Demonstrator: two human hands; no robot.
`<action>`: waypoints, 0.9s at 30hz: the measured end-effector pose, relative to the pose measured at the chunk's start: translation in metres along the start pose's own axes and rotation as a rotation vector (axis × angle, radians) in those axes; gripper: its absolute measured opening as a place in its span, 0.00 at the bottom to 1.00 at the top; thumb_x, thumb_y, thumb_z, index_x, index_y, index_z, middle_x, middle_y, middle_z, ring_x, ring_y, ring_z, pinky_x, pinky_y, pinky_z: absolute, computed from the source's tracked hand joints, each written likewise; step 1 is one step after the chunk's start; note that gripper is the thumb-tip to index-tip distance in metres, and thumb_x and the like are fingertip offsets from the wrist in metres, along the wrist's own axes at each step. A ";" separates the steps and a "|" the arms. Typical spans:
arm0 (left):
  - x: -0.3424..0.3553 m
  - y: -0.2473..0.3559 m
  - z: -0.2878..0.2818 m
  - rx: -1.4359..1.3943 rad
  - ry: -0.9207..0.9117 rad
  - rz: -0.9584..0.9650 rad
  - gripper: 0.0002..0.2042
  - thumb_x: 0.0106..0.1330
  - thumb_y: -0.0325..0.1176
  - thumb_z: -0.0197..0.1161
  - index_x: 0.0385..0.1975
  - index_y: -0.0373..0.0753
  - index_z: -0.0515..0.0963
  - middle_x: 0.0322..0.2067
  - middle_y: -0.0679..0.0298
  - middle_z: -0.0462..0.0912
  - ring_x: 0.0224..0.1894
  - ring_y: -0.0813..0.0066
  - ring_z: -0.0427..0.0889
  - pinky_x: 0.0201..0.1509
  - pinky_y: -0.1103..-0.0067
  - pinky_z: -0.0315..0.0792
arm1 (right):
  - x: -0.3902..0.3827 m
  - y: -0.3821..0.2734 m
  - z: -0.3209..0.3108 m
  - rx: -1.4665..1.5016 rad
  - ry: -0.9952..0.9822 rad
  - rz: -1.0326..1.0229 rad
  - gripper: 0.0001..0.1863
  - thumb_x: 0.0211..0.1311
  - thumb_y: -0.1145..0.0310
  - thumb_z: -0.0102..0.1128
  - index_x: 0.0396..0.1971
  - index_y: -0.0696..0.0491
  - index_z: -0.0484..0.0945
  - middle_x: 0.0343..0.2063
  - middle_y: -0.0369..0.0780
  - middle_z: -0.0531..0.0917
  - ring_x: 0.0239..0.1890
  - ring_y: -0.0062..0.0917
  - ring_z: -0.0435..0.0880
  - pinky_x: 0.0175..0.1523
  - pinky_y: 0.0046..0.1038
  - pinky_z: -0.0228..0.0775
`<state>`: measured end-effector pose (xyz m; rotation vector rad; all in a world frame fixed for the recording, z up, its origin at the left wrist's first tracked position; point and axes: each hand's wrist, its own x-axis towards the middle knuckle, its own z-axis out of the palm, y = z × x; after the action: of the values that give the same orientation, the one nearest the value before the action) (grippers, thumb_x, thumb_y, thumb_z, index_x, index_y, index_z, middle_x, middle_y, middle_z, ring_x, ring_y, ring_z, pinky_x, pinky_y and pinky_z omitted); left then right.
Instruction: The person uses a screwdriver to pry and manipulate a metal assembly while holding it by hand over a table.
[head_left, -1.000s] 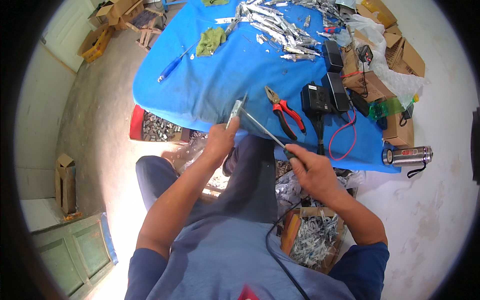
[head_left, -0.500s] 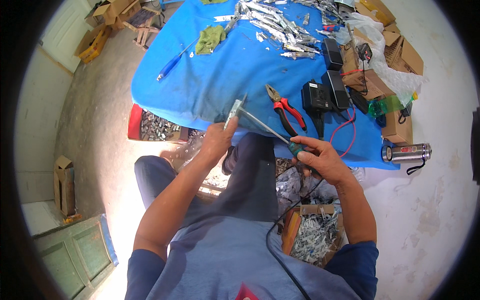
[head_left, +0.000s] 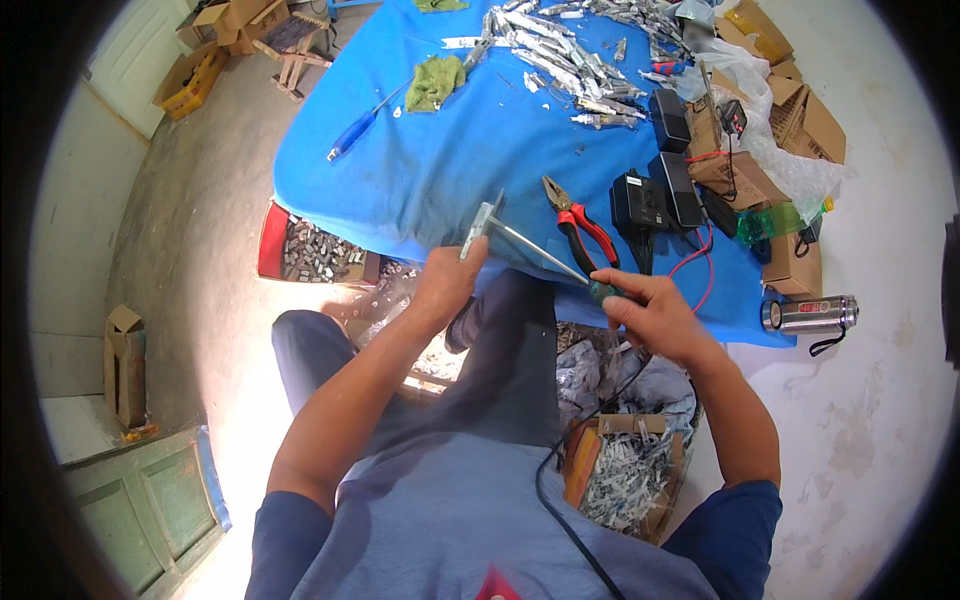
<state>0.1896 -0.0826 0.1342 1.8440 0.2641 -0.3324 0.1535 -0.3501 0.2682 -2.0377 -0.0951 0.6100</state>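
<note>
Nearest the body, at the lower right, an open carton (head_left: 652,425) of pale, shredded-looking scraps sits below the right forearm. Above it the right grip (head_left: 655,312) is closed around the dark green handle of a screwdriver (head_left: 545,253), thumb and fingers wrapped near the shaft end. The left grip (head_left: 446,280) is closed too, pinching the lower end of a slim pale metal piece (head_left: 477,228), which tilts up over the near edge of the blue-covered counter (head_left: 390,195). The screwdriver's tip appears to meet the side of that piece near its upper end (whether it is wedged in or merely resting there is too small to tell). The step in hand looks like working the tip against the piece; I judge that the next move calls for a steady left pinch and controlled pressure from the right, with the fingers clear of the tip. Just beyond the shaft lie red-and-black pliers (head_left: 585,235), jaws pointing away, and a black adapter (head_left: 640,203) to their right. Farther off are a blue-handled screwdriver (head_left: 352,136), a crumpled green cloth (head_left: 434,83) and, at the back, a heap of similar pale pieces (head_left: 560,55).
</note>
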 end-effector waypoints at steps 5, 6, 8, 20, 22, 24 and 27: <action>-0.004 0.009 -0.004 -0.031 -0.007 0.021 0.31 0.67 0.55 0.55 0.19 0.26 0.75 0.15 0.57 0.74 0.21 0.69 0.72 0.28 0.67 0.68 | 0.004 -0.004 -0.013 0.275 -0.062 0.249 0.23 0.64 0.64 0.59 0.58 0.53 0.73 0.24 0.34 0.79 0.14 0.10 0.72 0.16 0.13 0.57; -0.005 0.011 -0.006 -0.027 -0.017 0.022 0.31 0.67 0.55 0.55 0.19 0.26 0.75 0.15 0.56 0.74 0.21 0.69 0.72 0.28 0.67 0.68 | 0.004 -0.003 -0.012 0.262 -0.062 0.238 0.23 0.64 0.63 0.59 0.58 0.53 0.73 0.23 0.34 0.79 0.15 0.10 0.72 0.17 0.13 0.57; -0.002 0.006 -0.007 -0.018 -0.026 0.018 0.31 0.67 0.55 0.55 0.19 0.26 0.75 0.15 0.57 0.74 0.20 0.70 0.72 0.27 0.68 0.67 | 0.005 -0.002 -0.011 0.235 -0.061 0.215 0.23 0.65 0.63 0.59 0.58 0.53 0.73 0.23 0.34 0.78 0.15 0.10 0.72 0.17 0.13 0.58; 0.003 0.004 -0.007 -0.174 -0.108 -0.119 0.30 0.66 0.60 0.55 0.17 0.34 0.72 0.15 0.64 0.71 0.17 0.77 0.68 0.21 0.76 0.62 | -0.004 -0.009 0.024 -0.633 0.169 -0.305 0.19 0.62 0.69 0.58 0.54 0.52 0.75 0.23 0.47 0.78 0.22 0.32 0.76 0.31 0.31 0.69; 0.006 0.002 -0.006 -0.115 -0.095 -0.072 0.30 0.66 0.60 0.55 0.17 0.35 0.72 0.15 0.64 0.71 0.17 0.77 0.68 0.21 0.76 0.62 | -0.001 0.001 0.024 -0.471 0.184 -0.364 0.20 0.64 0.67 0.58 0.56 0.52 0.74 0.20 0.41 0.77 0.18 0.22 0.75 0.25 0.26 0.67; 0.005 -0.003 -0.007 -0.008 -0.040 -0.001 0.30 0.66 0.59 0.56 0.17 0.35 0.72 0.15 0.65 0.71 0.17 0.77 0.67 0.21 0.75 0.62 | 0.005 -0.008 0.000 -0.091 0.006 0.011 0.20 0.65 0.64 0.57 0.56 0.51 0.75 0.21 0.38 0.79 0.17 0.21 0.76 0.22 0.23 0.66; 0.003 0.000 -0.012 0.061 -0.056 0.010 0.30 0.66 0.59 0.56 0.17 0.35 0.72 0.15 0.65 0.71 0.18 0.78 0.68 0.22 0.76 0.62 | 0.000 -0.023 -0.005 0.166 -0.066 0.248 0.21 0.67 0.61 0.56 0.57 0.51 0.75 0.23 0.33 0.78 0.17 0.11 0.73 0.20 0.15 0.61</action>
<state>0.1931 -0.0712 0.1361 1.8921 0.2080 -0.3883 0.1600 -0.3420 0.2892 -1.8823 0.1678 0.8122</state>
